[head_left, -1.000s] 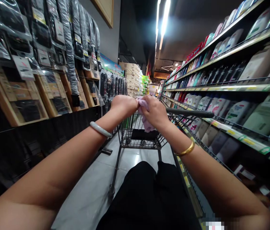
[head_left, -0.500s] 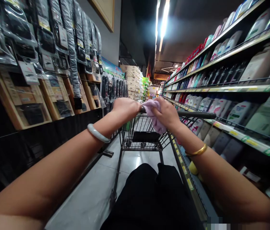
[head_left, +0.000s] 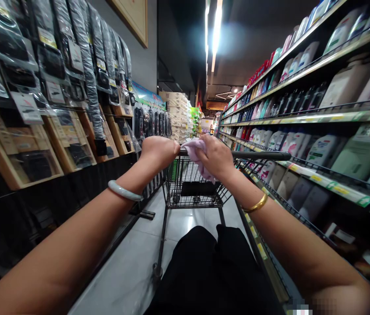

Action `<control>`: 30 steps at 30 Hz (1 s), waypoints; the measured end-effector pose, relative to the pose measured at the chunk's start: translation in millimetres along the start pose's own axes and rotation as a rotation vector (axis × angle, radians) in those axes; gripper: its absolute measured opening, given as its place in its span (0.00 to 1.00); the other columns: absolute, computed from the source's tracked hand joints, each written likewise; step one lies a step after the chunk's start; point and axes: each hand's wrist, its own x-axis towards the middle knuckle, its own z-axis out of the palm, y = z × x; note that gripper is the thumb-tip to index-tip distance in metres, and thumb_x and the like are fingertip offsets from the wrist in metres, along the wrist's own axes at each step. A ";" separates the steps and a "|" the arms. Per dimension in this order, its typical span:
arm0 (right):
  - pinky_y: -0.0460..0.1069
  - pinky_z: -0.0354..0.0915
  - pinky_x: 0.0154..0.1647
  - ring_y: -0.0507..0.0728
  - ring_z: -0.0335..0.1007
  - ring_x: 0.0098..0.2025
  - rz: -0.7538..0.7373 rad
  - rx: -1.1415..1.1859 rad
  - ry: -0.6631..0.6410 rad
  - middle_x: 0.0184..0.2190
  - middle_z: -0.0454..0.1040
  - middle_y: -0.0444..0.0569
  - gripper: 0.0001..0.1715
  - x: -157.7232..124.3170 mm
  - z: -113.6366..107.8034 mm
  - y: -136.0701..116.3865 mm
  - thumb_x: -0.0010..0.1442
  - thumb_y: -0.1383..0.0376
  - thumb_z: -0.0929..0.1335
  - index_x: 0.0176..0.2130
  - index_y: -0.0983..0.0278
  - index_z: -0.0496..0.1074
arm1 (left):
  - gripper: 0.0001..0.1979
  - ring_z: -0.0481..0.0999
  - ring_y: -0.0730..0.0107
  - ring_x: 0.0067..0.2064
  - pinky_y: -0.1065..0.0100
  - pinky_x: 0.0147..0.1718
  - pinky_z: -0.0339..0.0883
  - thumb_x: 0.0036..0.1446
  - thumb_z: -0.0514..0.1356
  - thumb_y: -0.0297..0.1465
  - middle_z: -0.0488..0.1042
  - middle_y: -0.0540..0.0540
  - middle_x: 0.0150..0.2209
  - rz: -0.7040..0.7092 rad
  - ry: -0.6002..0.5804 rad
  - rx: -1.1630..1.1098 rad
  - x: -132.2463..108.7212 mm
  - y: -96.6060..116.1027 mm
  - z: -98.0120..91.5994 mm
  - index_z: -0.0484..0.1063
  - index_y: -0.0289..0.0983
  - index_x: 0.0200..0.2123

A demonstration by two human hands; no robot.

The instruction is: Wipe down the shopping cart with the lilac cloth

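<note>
Shop aisle, packets (head_left: 56, 65) hanging along the left wall. Left hand (head_left: 158, 151) is clenched round the near end of the cart handle (head_left: 260, 155). Just beside it sits the cloth (head_left: 194, 151), bunched against the bar and gripped by the right hand (head_left: 216, 155). Looks like a handle wipe. Bare bar runs right toward the bottle shelves (head_left: 303, 118), and covering it calls for sliding the cloth along, pressed firm.
</note>
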 end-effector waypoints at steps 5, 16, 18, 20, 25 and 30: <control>0.54 0.65 0.40 0.61 0.72 0.40 0.076 -0.026 -0.024 0.41 0.78 0.56 0.15 7.1 4.1 -17.7 0.65 0.59 0.64 0.48 0.63 0.72 | 0.22 0.79 0.49 0.37 0.59 0.32 0.59 0.61 0.47 0.34 0.81 0.32 0.33 0.013 0.017 -0.070 2.2 9.1 1.8 0.81 0.34 0.31; 0.55 0.65 0.40 0.60 0.71 0.39 0.096 -0.041 -0.009 0.41 0.77 0.56 0.15 1.7 3.0 2.3 0.67 0.58 0.63 0.49 0.62 0.71 | 0.28 0.79 0.64 0.36 0.67 0.35 0.67 0.62 0.40 0.36 0.82 0.42 0.33 0.003 -0.011 -0.572 16.5 -18.3 10.2 0.80 0.37 0.31; 0.55 0.66 0.42 0.61 0.70 0.41 0.026 -0.006 0.003 0.43 0.77 0.56 0.16 3.7 10.1 -16.1 0.68 0.58 0.63 0.50 0.62 0.71 | 0.29 0.78 0.64 0.38 0.67 0.38 0.68 0.63 0.38 0.36 0.82 0.41 0.35 -0.035 0.040 -0.652 17.0 -15.9 19.1 0.78 0.36 0.32; 0.56 0.66 0.47 0.62 0.70 0.46 -0.079 0.032 0.013 0.47 0.76 0.57 0.17 3.6 17.6 -31.9 0.69 0.58 0.62 0.52 0.62 0.71 | 0.27 0.77 0.62 0.37 0.65 0.38 0.68 0.63 0.37 0.39 0.80 0.40 0.34 -0.069 0.106 -0.688 15.1 -11.8 25.5 0.74 0.37 0.29; 0.56 0.66 0.56 0.61 0.68 0.53 -0.186 0.073 0.000 0.54 0.74 0.55 0.20 -4.5 16.5 -20.6 0.70 0.56 0.63 0.57 0.60 0.69 | 0.24 0.72 0.63 0.35 0.63 0.38 0.65 0.64 0.38 0.44 0.75 0.43 0.30 -0.077 0.197 -0.738 9.0 -4.7 29.5 0.64 0.41 0.26; 0.58 0.64 0.59 0.63 0.66 0.57 -0.016 0.016 0.016 0.55 0.72 0.59 0.21 -10.3 13.0 -28.2 0.71 0.60 0.60 0.58 0.62 0.69 | 0.22 0.74 0.61 0.38 0.62 0.42 0.67 0.64 0.39 0.43 0.76 0.42 0.32 -0.084 0.197 -0.798 13.4 1.3 36.2 0.65 0.41 0.27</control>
